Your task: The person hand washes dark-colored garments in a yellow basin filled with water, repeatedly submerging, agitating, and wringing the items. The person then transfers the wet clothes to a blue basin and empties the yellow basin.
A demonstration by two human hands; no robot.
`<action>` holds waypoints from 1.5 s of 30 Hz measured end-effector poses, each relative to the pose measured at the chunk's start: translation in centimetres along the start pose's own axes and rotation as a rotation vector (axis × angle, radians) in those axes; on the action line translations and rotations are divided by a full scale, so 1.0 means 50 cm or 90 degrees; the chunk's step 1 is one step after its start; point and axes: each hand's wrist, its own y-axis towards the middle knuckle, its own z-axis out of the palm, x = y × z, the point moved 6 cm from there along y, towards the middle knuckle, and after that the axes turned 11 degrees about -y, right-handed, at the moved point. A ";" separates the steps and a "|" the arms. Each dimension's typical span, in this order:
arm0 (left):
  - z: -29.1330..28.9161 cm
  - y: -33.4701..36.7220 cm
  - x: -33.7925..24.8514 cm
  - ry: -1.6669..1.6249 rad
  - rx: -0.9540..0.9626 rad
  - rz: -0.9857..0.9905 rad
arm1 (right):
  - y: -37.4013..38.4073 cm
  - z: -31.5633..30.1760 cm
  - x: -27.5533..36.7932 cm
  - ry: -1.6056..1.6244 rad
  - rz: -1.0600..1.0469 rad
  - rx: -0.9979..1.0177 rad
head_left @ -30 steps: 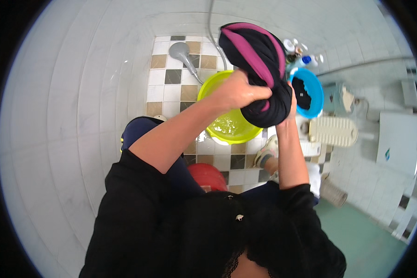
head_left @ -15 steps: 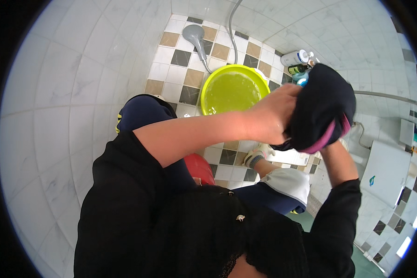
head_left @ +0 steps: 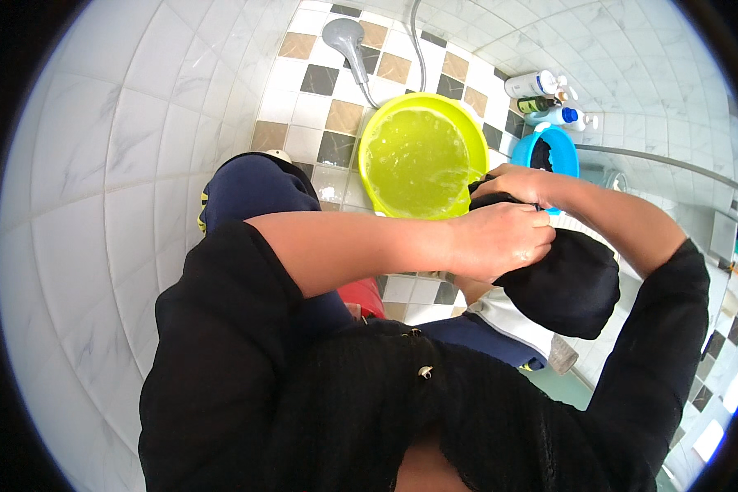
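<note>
A dark cloth [head_left: 567, 283] bunches at the near right rim of the yellow-green basin [head_left: 478, 135], its bulk outside. The left hand [head_left: 504, 243] and right hand [head_left: 512, 184] both curl round it. Water [head_left: 414, 160] fills the basin; beyond its far left rim lies a grey shower head [head_left: 343, 34].

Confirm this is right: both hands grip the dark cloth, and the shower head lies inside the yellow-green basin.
No: the head view shows the shower head on the tiled floor, outside the basin. Left hand and right hand do grip the dark cloth.
</note>
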 end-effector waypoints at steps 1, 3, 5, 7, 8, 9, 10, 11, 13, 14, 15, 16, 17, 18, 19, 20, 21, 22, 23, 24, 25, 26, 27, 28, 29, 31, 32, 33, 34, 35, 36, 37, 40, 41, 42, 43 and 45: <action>0.008 -0.003 0.003 0.005 0.002 0.004 | 0.015 0.008 -0.007 0.037 0.069 0.025; 0.023 -0.012 0.011 0.012 0.004 0.000 | 0.036 0.002 0.004 -0.102 0.078 0.005; 0.031 -0.022 0.024 0.022 0.005 -0.018 | 0.070 -0.004 0.004 -0.167 0.039 -0.018; 0.031 -0.030 0.042 0.020 0.062 -0.061 | 0.092 0.006 -0.013 -0.060 -0.025 -0.001; 0.022 -0.033 0.050 0.020 0.092 -0.081 | 0.089 0.006 -0.008 0.008 -0.098 0.001; 0.009 -0.023 0.061 -0.051 0.152 -0.140 | 0.088 0.001 -0.035 -0.305 -0.392 -0.128; -0.013 -0.037 0.073 -0.096 0.043 -0.123 | 0.088 -0.002 -0.050 -0.170 -0.316 -0.134; -0.024 -0.041 0.088 -0.124 0.011 -0.153 | 0.101 0.009 -0.088 0.278 -0.234 -0.090; -0.037 -0.052 0.123 -0.171 -0.071 -0.202 | 0.083 0.047 -0.115 0.708 -0.223 -0.139; -0.050 -0.049 0.134 -0.189 -0.118 -0.216 | 0.046 0.045 -0.102 0.680 -0.310 -0.257; -0.045 -0.055 0.158 -0.211 -0.072 -0.328 | 0.006 0.052 -0.087 0.646 -0.386 -0.368; -0.050 -0.055 0.173 -0.284 -0.087 -0.378 | -0.008 0.071 -0.087 0.600 -0.394 -0.401; -0.058 -0.063 0.188 -0.262 -0.169 -0.395 | -0.023 0.095 -0.078 0.554 -0.394 -0.431; -0.050 -0.069 0.218 -0.259 -0.136 -0.480 | -0.004 0.120 -0.091 0.716 -0.420 -0.400; -0.051 -0.080 0.235 -0.217 -0.176 -0.465 | 0.015 0.147 -0.098 0.878 -0.447 -0.366; -0.042 -0.087 0.254 -0.277 -0.171 -0.504 | 0.076 0.188 -0.123 1.238 -0.503 -0.235; -0.032 -0.106 0.270 -0.326 -0.182 -0.578 | 0.091 0.203 -0.124 1.272 -0.576 -0.217; -0.023 -0.123 0.278 -0.375 -0.195 -0.654 | 0.089 0.220 -0.116 1.301 -0.649 -0.197; -0.017 -0.128 0.281 -0.347 -0.175 -0.672 | 0.069 0.228 -0.104 1.317 -0.795 -0.164; -0.014 -0.133 0.284 -0.317 -0.159 -0.690 | 0.069 0.237 -0.107 1.285 -0.781 -0.216; -0.008 -0.129 0.280 -0.290 -0.140 -0.710 | 0.069 0.246 -0.112 1.257 -0.763 -0.268; -0.005 -0.115 0.267 -0.195 -0.108 -0.668 | 0.069 0.248 -0.118 1.227 -0.743 -0.317; -0.001 -0.098 0.250 -0.100 -0.079 -0.623 | 0.068 0.246 -0.123 1.195 -0.729 -0.328; 0.004 -0.085 0.234 -0.008 -0.051 -0.579 | 0.080 0.246 -0.130 1.220 -0.657 -0.360; 0.024 -0.089 0.238 -0.007 -0.024 -0.547 | 0.094 0.239 -0.135 1.241 -0.583 -0.388; 0.049 -0.079 0.214 0.066 0.034 -0.501 | 0.102 0.231 -0.137 1.346 -0.492 -0.345; 0.056 -0.069 0.205 0.104 0.061 -0.477 | 0.099 0.221 -0.140 1.363 -0.503 -0.363; 0.060 -0.060 0.209 0.048 0.081 -0.493 | 0.099 0.211 -0.144 1.379 -0.513 -0.381; 0.064 -0.046 0.214 -0.041 0.098 -0.505 | 0.100 0.207 -0.156 1.397 -0.518 -0.402; 0.064 -0.029 0.217 -0.129 0.112 -0.519 | 0.107 0.206 -0.169 1.451 -0.553 -0.382; 0.069 -0.020 0.224 -0.218 0.126 -0.531 | 0.122 0.211 -0.198 1.485 -0.563 -0.391; 0.072 -0.046 0.250 -0.281 0.022 -0.516 | 0.118 0.193 -0.208 1.489 -0.624 -0.413; 0.051 -0.048 0.283 -0.445 -0.183 -0.682 | 0.077 0.132 -0.298 1.444 -0.631 -0.584; 0.040 -0.073 0.303 -0.433 -0.191 -0.747 | 0.049 0.106 -0.322 1.440 -0.639 -0.599; 0.028 -0.106 0.333 -0.424 -0.195 -0.809 | 0.026 0.082 -0.359 1.436 -0.646 -0.620; 0.021 -0.137 0.358 -0.414 -0.200 -0.871 | 0.022 0.060 -0.415 1.417 -0.638 -0.662; 0.018 -0.180 0.389 -0.364 -0.200 -0.907 | 0.038 0.025 -0.533 1.411 -0.602 -0.682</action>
